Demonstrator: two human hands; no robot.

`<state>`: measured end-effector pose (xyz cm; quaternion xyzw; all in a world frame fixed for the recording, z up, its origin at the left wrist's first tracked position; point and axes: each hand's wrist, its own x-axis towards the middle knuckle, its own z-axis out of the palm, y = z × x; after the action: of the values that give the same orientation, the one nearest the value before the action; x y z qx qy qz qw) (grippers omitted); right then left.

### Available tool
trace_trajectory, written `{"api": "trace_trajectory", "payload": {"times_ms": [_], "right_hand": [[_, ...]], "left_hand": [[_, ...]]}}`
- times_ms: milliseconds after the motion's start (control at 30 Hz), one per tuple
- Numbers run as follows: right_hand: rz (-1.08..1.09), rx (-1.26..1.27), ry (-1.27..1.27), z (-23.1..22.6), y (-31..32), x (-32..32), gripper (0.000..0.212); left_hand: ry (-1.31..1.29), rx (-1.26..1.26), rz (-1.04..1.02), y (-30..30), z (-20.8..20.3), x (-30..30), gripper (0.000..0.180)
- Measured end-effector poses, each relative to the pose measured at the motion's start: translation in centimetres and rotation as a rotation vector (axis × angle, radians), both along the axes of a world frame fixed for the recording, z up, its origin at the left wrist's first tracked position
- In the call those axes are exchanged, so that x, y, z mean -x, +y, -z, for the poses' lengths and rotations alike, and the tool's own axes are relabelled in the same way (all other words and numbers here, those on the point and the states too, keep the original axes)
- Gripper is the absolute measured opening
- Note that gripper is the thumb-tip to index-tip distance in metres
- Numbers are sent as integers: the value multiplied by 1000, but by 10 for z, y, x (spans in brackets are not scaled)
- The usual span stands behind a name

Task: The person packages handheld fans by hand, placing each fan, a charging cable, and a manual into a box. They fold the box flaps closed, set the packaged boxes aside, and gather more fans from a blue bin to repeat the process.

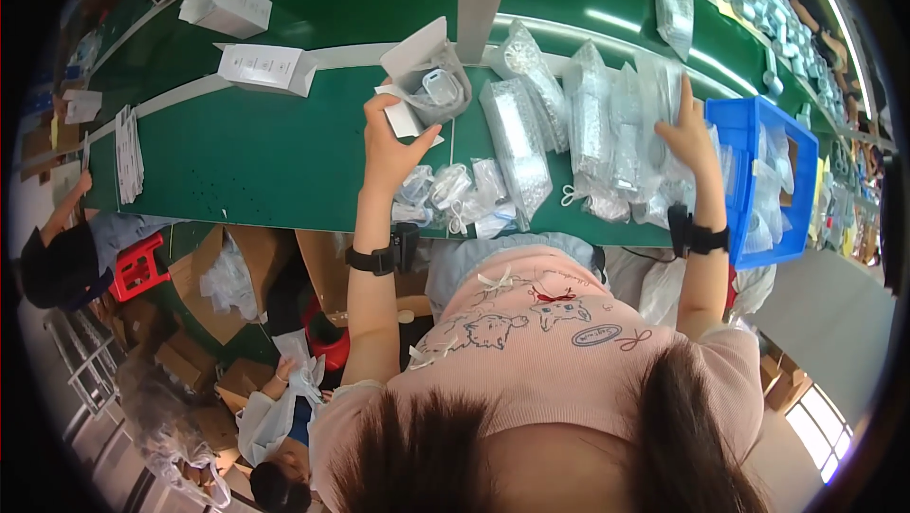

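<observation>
My left hand (391, 143) is wrapped round an open white box (413, 50) with its flaps raised. Inside the box sits a pale grey and white device (440, 88), partly covered by the walls. On the right, my right hand (690, 134) grips a clear bubble-wrap pouch (657, 86) at the end of a row; its thumb lies on the plastic. More bubble-wrapped packages (517, 143) lie between my hands. Nearer to me are several small bagged parts (451, 186) with white cords.
A blue crate (806, 181) of bagged pieces stands at the right edge of the green table (284, 162). White boxes (267, 67) lie at the left, beside a stack of flat white sheets (130, 155). A metal post (485, 1) rises beyond my left hand. Other people sit at left and lower left.
</observation>
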<state>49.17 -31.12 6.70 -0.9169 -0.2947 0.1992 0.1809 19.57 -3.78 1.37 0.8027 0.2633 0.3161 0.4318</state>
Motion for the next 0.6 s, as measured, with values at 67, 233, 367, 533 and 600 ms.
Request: {"api": "trace_trajectory", "payload": {"times_ms": [67,233,367,533,600], "right_hand": [[141,206,-76,30,-43,9,87],[142,511,-277,13,-19,31,78],[-439,-3,-260,-5,51,93,54],[-908,-274,-84,69,110,198,43],[-927,-253,-125,97,121,210,41]], "left_hand": [[59,68,4,-1,-5,-6,64],[0,-140,19,6,-19,-6,57],[119,-160,18,0,-43,-10,40],[127,-224,42,1,-45,-18,24],[131,-164,0,1,-50,-18,20]]}}
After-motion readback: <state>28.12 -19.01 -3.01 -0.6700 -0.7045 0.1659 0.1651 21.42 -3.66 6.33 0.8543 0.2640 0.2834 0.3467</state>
